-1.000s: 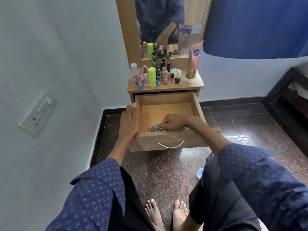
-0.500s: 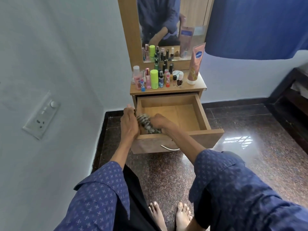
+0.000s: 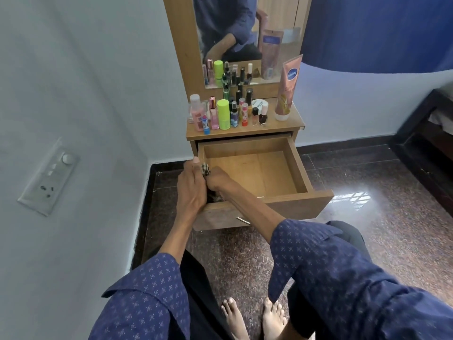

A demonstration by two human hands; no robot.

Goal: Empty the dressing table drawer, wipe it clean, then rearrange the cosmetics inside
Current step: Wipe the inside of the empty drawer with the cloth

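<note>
The wooden drawer (image 3: 297, 165) of the dressing table is pulled out and holds nothing but a checked cloth (image 3: 205, 168). My right hand (image 3: 218, 179) is shut on that cloth and presses it against the inside of the drawer's left wall. My left hand (image 3: 190, 185) grips the outside of that same left wall, fingers over the rim. Part of the cloth is hidden between my two hands. Several cosmetics bottles (image 3: 223, 114) and a tall pink lotion tube (image 3: 286, 89) stand on the tabletop above the drawer.
A mirror (image 3: 247, 38) rises behind the tabletop. The white wall with a switch plate (image 3: 49, 177) is close on the left. A dark bed frame (image 3: 426, 133) stands at the right, under a blue curtain (image 3: 377, 30). My bare feet rest on the polished granite floor (image 3: 382, 217).
My right hand has carried the cloth from the drawer's front middle to its left wall and a little up it. My left hand has stayed on the left wall.
</note>
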